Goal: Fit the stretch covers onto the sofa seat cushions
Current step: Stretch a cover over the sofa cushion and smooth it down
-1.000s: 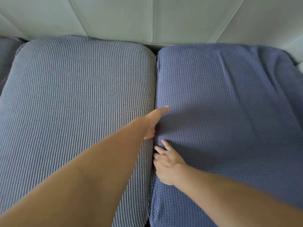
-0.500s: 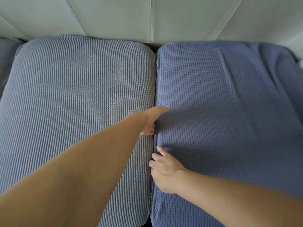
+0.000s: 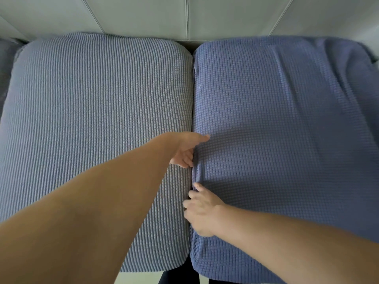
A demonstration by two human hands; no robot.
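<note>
Two seat cushions lie side by side on the sofa. The left cushion (image 3: 92, 124) wears a grey-blue ribbed cover, pulled smooth. The right cushion wears a blue waffle cover (image 3: 287, 130) with loose creases toward its far right. My left hand (image 3: 184, 148) is at the gap between them, thumb lying on top of the blue cover and fingers curled down its side edge. My right hand (image 3: 202, 210) is nearer me on the same edge, fingers bent over it into the gap, their tips hidden.
The pale sofa backrest (image 3: 184, 15) rises right behind both cushions. Part of another grey cushion (image 3: 6, 58) shows at the far left. A dark gap and light floor (image 3: 143, 278) show below the cushions' front edges.
My right hand has slid along the gap toward me. My left hand has stayed at about the same spot on the blue cover's edge.
</note>
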